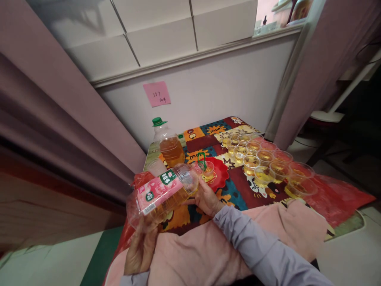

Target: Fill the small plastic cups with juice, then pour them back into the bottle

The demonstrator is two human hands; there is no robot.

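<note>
Head view: tilted bottle (160, 192), mouth toward 2 o'clock, over table (342, 196) at 8 o'clock.
Left hand (141, 248): clasps the bottle base.
Right hand (205, 198): grips its neck end.
Cup (208, 171): at the mouth, on red plate (220, 167).

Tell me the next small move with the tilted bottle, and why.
Probably tip the bottle back slightly. The left hand and right hand hold it tilted, mouth over the small cup, which already holds yellow liquid like the filled cups nearby.
</note>
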